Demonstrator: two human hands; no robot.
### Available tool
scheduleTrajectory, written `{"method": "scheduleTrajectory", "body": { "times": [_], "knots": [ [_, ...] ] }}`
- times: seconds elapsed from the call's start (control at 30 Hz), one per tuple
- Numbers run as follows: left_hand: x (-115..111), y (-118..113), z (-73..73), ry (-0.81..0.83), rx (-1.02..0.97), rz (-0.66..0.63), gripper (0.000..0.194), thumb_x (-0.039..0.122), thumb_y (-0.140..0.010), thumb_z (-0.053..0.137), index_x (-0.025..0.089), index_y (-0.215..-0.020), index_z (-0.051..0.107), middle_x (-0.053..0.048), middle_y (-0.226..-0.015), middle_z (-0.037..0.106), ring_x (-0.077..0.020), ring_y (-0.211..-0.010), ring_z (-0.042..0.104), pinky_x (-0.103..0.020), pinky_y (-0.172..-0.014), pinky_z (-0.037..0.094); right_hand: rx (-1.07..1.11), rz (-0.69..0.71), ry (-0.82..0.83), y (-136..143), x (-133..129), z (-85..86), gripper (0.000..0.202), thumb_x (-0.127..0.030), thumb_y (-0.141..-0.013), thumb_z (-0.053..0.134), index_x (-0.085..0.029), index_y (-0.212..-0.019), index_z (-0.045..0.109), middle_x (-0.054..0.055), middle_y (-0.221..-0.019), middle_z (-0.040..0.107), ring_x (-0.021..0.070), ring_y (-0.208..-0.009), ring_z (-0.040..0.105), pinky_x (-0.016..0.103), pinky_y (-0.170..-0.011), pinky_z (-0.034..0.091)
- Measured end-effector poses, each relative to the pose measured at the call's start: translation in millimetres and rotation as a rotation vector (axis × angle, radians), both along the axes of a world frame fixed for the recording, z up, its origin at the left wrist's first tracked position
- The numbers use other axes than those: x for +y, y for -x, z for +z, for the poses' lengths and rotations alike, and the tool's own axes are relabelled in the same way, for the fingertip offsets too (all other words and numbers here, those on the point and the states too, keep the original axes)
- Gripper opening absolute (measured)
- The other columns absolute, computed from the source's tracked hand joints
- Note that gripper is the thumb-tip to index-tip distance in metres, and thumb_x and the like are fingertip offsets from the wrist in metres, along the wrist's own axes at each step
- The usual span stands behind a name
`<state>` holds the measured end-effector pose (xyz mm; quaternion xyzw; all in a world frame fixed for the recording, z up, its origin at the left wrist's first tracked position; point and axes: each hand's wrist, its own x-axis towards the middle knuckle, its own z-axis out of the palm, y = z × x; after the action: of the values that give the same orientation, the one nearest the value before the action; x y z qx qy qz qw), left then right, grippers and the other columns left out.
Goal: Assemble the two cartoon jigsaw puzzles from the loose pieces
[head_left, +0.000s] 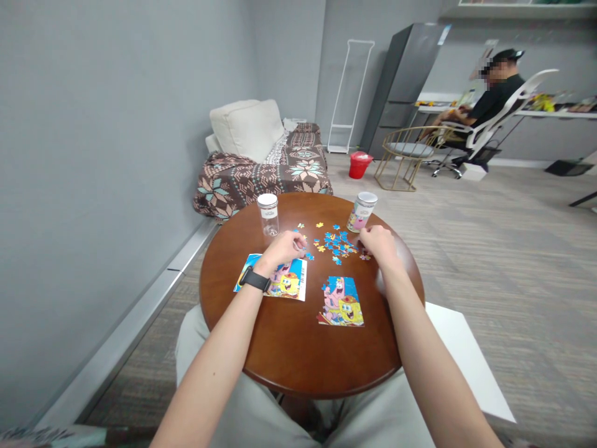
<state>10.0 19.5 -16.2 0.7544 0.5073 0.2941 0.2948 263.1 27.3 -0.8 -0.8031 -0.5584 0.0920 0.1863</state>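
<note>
My left hand (282,247) reaches over the picture sheet (298,287), its fingers curled together near a few loose puzzle pieces. Whether a piece is between them is too small to tell. My right hand (380,242) is bent down with closed fingers at the right edge of the pile of puzzle pieces (336,241), just in front of the printed jar (362,212). Its fingertips are partly hidden. Closer to me lies a joined section of the puzzle (342,302), showing a pink and a yellow cartoon figure on blue, with an uneven left edge.
A clear jar with a white lid (268,214) stands at the back left of the round wooden table (298,354). Beyond are a covered sofa (265,168), a red bin (359,165) and a wire chair (408,150). Another person (501,93) sits at the far counter.
</note>
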Motion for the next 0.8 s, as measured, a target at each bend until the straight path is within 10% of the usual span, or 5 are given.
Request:
{"method": "scheduleTrajectory", "body": {
  "times": [0.8],
  "knots": [
    [-8, -3, 3.3, -0.163, 0.378, -0.317, 0.024, 0.022, -0.087, 0.054, 0.018, -0.101, 0.073, -0.004, -0.085, 0.07, -0.0174, -0.082, 0.062, -0.026, -0.078, 0.044, 0.566, 0.339, 0.081, 8, 16, -20.4, 0.014, -0.023, -0.085, 0.047, -0.017, -0.085, 0.06, 0.004, -0.066, 0.065, 0.0143, -0.048, 0.06, 0.024, -0.047, 0.047]
  ]
}}
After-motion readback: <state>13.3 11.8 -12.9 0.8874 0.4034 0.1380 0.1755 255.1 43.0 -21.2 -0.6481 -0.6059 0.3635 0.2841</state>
